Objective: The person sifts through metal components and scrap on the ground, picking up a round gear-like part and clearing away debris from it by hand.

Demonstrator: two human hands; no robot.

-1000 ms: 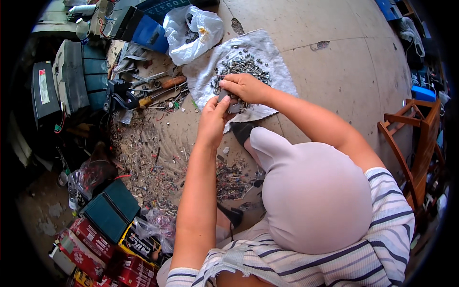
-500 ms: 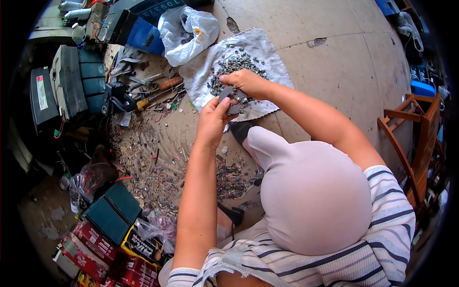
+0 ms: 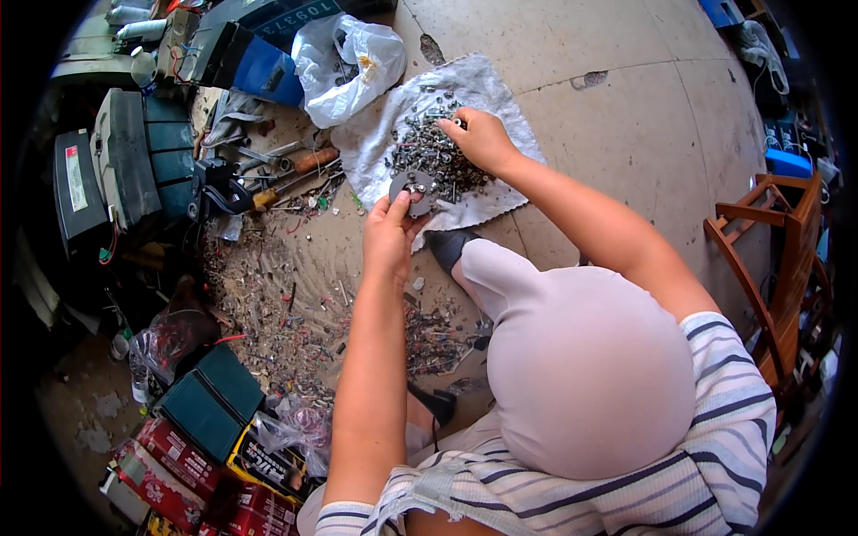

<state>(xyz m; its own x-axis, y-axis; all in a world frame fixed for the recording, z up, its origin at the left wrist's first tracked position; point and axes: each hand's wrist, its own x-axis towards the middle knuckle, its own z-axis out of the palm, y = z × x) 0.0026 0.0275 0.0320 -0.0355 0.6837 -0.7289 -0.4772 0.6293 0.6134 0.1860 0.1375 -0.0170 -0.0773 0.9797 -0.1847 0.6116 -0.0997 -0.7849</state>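
My left hand (image 3: 386, 239) grips a dark grey ring-shaped disc (image 3: 399, 182), thumb on top, over the near edge of a white cloth (image 3: 365, 161). Small shiny metal pieces show at the disc's middle. Beyond it, a pile of small screws and nuts (image 3: 427, 154) is spread over the cloth. My right hand (image 3: 488, 145) is above the far right part of that pile, its thumb and fingers drawn together at the tips. Whatever lies between those fingertips is too small to make out.
A white plastic bag (image 3: 380, 76) stands open behind the cloth. Left of it lie wood-handled screwdrivers (image 3: 315, 161) and other tools. Debris (image 3: 268, 286) litters the floor at left, near dark green boxes (image 3: 212, 397). A wooden chair (image 3: 786, 259) stands at right.
My right hand has moved away from the disc, up and to the right over the pile. My left hand, still gripping the disc, has shifted slightly left and turned it flatter to view.
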